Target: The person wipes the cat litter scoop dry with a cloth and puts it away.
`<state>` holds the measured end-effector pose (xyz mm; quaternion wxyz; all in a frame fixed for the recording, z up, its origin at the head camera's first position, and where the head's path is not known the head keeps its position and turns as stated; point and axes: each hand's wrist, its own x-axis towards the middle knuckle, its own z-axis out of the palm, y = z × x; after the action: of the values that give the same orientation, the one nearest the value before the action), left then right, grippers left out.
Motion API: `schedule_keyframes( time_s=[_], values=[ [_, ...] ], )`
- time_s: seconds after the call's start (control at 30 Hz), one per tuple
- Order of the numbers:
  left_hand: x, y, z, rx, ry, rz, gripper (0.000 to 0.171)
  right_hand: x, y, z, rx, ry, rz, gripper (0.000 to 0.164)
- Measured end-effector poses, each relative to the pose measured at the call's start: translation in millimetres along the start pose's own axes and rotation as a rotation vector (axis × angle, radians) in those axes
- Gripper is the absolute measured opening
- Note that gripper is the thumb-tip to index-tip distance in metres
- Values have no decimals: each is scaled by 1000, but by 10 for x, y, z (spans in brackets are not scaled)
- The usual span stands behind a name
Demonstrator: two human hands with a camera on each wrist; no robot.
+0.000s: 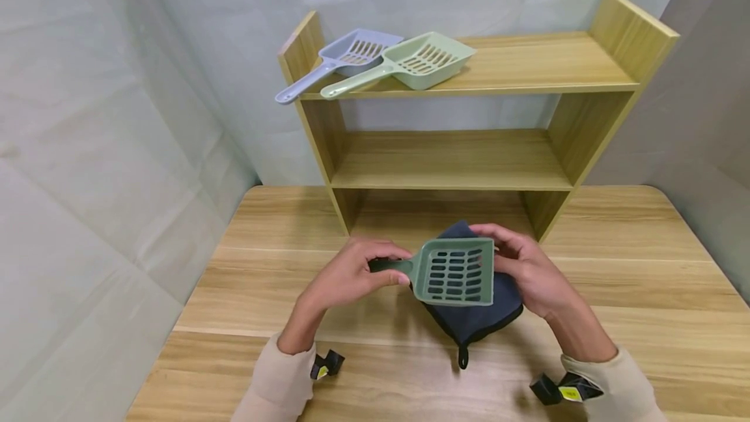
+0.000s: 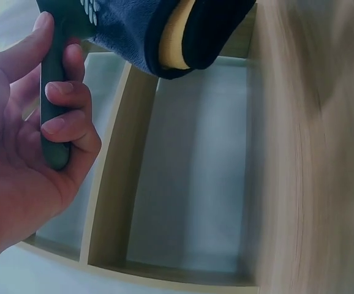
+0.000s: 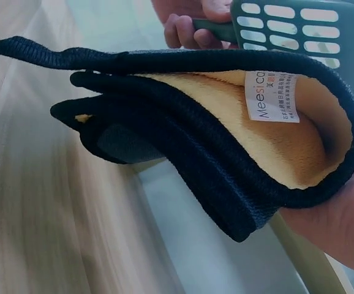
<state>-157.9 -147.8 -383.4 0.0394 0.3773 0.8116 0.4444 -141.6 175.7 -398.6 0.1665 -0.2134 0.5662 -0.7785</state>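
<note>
My left hand (image 1: 346, 275) grips a dark green litter scoop (image 1: 419, 272) by its handle, fingers curled round it in the left wrist view. The slotted pan points right, over a folded navy cloth (image 1: 469, 324) with black edging and a hanging loop (image 1: 463, 355). My right hand (image 1: 530, 272) holds that cloth at its far right side, behind the scoop's pan; part of the fingers is hidden. In the right wrist view the cloth's yellow lining (image 3: 226, 141) shows inside the fold, with a white label (image 3: 272, 98). Both things are held in front of the shelf.
A wooden shelf unit (image 1: 451, 178) stands at the back of the wooden table (image 1: 234, 318). On its top board, at the left, lie a lavender scoop (image 1: 336, 51) and a light green scoop (image 1: 404, 57), handles jutting past the front edge. Pale fabric walls (image 1: 99, 148) surround the table.
</note>
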Motion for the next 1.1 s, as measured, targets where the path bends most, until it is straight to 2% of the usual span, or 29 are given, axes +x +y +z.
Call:
schedule_keyframes(
  time_s=[0.3,0.53,0.7,0.83,1.1],
  values=[
    [-16,-19,-58,18,-1,-60,30,-16,-27,-34,-78,29,-26,50],
    [-45,-47,-128,54,19,-128,34,-38,-97,-69,-56,77,0,49],
    [-51,-57,-156,87,57,-149,30,-39,-134,-82,-18,81,32,48],
    [-50,-62,-178,151,116,-163,28,-42,-137,-84,-10,73,32,49],
    [-52,-90,-198,233,231,-174,32,-40,-126,-41,28,8,47,47]
  ],
)
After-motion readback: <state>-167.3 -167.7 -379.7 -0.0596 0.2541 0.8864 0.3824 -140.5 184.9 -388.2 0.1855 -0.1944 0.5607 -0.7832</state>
